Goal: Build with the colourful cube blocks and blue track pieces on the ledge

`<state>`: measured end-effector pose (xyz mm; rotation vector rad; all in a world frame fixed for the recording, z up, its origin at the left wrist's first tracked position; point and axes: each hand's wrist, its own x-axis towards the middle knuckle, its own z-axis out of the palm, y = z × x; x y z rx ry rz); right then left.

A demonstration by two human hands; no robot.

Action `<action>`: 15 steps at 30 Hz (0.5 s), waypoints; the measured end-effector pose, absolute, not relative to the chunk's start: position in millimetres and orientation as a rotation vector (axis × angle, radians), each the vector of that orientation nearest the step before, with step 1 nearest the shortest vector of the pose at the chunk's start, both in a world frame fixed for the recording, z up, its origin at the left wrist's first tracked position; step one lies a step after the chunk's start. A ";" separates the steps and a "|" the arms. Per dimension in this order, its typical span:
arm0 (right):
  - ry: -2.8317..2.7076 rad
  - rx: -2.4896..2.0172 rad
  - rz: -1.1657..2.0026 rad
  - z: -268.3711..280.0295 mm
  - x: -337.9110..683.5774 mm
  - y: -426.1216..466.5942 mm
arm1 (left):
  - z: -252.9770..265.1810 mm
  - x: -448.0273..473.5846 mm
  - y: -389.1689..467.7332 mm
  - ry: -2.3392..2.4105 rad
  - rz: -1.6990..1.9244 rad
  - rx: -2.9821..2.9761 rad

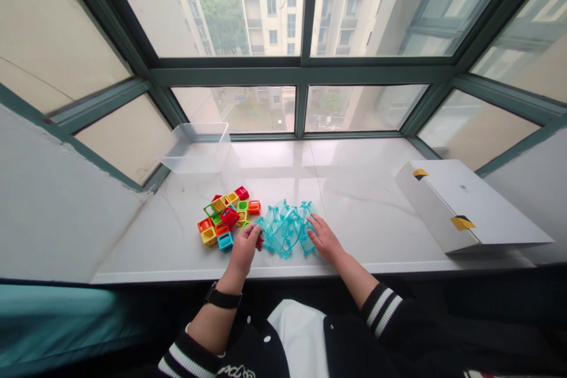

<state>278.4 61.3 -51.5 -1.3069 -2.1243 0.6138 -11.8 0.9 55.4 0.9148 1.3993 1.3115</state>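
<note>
A pale sill [363, 189] is seen from above, with two piles laid side by side near its middle. Teal pieces [284, 230] are heaped loosely at the near edge, between the hands; coloured blocks [230, 217] are bunched just to their left. By the left hand [243, 248], the left edge of the teal heap is met with fingers drawn narrow; whether a piece is pinched cannot be told. The right hand [326, 240] is laid, fingers spread, at the heap's right edge. So far the two kinds appear to be kept apart; no finished build can be made out, so much seems left. A clear tub [195, 164] is set far left, a white box [500, 207] at right
</note>
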 end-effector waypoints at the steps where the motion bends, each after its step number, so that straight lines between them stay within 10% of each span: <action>1: -2.120 -1.300 0.606 -50.6 278.3 62.6 | 56.1 -13.0 0.0 1.406 1.315 0.910; 15: -2.080 -0.740 0.583 60.9 261.7 5.2 | 71.7 25.1 15.1 1.297 1.185 0.710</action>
